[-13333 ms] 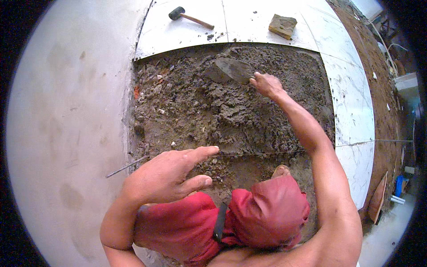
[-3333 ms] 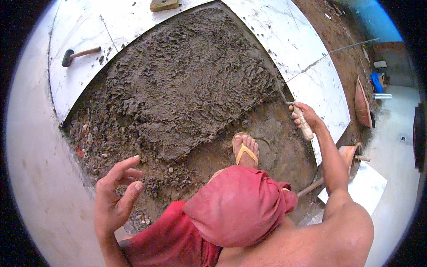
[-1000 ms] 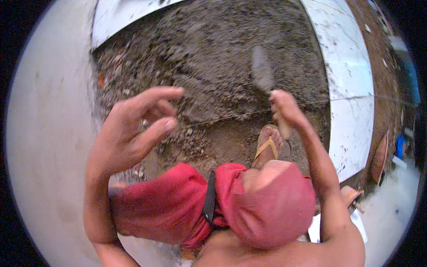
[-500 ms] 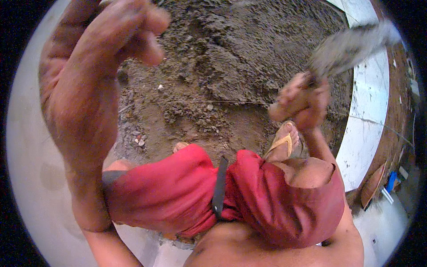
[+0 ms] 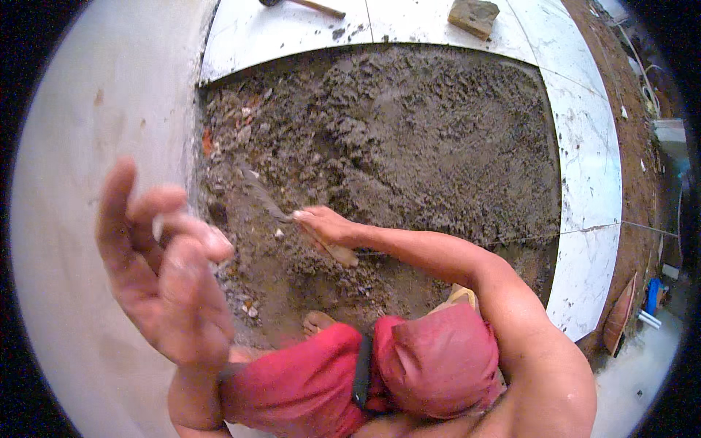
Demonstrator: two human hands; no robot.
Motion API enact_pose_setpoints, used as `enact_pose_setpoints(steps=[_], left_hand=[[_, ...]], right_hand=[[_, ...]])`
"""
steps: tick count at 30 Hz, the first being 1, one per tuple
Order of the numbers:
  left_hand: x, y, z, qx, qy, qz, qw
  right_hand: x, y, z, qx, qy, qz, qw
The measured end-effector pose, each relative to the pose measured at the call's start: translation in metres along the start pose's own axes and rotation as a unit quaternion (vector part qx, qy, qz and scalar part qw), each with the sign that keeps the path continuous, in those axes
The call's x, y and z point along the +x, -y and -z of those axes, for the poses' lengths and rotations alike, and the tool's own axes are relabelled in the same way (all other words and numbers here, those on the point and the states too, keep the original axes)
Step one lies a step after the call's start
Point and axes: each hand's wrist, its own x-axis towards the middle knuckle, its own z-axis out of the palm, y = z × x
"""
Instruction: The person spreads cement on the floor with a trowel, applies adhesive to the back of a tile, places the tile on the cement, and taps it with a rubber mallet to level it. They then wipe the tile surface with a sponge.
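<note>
My right hand (image 5: 327, 225) grips the wooden handle of a metal trowel (image 5: 264, 191), whose blade is low against the rough, stony left part of a bed of wet grey mortar (image 5: 445, 139). My left hand (image 5: 164, 270) is raised in the foreground with its fingers apart and half bent, holding nothing, slightly blurred. A thin string (image 5: 526, 241) runs across the near part of the bed by my right arm. My knees in red shorts (image 5: 431, 358) are below, with a foot (image 5: 318, 321) on the dirt.
White tiles (image 5: 588, 168) border the bed at the top and right, carrying a mallet (image 5: 314, 11) and a rough block (image 5: 473, 16). A pale concrete surface (image 5: 87, 160) lies left. Brown soil, a leaning board (image 5: 621, 314), a blue object (image 5: 653, 294) and white pipes (image 5: 650, 321) are far right.
My right hand has swung the trowel from the right side over to the left part of the bed. My left hand has come lower. The view has shifted, showing the mallet and block again.
</note>
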Motion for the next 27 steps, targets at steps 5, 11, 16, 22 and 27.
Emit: enact_pose_setpoints(steps=[5, 11, 16, 22, 27], left_hand=[[-0.004, 0.015, -0.005, -0.056, 0.063, 0.191, 0.978], [-0.022, 0.014, -0.040, 0.102, 0.108, 0.252, 0.956], [-0.071, -0.030, -0.078, 0.103, 0.105, 0.323, 0.935], [-0.137, -0.092, -0.125, -0.018, 0.208, 0.516, 0.831], [-0.179, -0.075, -0.148, 0.016, 0.298, 0.484, 0.822]], right_hand=[[-0.011, -0.009, 0.012, -0.082, 0.016, -0.060, 0.995], [-0.038, 0.063, 0.028, -0.267, -0.053, -0.113, 0.956], [-0.088, 0.090, 0.064, -0.313, 0.017, -0.075, 0.947], [-0.060, 0.072, 0.092, -0.218, -0.104, -0.143, 0.960], [0.022, 0.045, 0.153, -0.188, -0.140, -0.125, 0.964]])
